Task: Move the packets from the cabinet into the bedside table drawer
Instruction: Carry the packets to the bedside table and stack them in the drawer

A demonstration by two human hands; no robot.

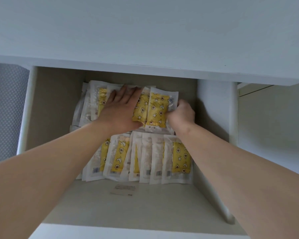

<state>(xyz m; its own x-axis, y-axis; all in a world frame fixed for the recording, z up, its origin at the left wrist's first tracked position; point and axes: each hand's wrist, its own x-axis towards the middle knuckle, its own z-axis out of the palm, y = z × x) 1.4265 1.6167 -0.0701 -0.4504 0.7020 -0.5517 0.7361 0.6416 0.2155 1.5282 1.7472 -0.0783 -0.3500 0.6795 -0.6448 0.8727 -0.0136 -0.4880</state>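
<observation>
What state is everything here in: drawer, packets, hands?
drawer: pulled open.
back row of packets: overlapped, handled by both hands.
front row of packets: overlapped, untouched.
left hand: flat, pressing on the back row.
right hand: curled, gripping the row's right edge.
paper slip: flat on the drawer floor.

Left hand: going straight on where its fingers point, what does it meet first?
The left hand lies flat on the back row of packets. Past their top edges, probably the drawer's back wall under the tabletop; depth unclear.

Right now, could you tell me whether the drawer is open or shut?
Open: the drawer is pulled out below the tabletop, its packets showing inside.
</observation>
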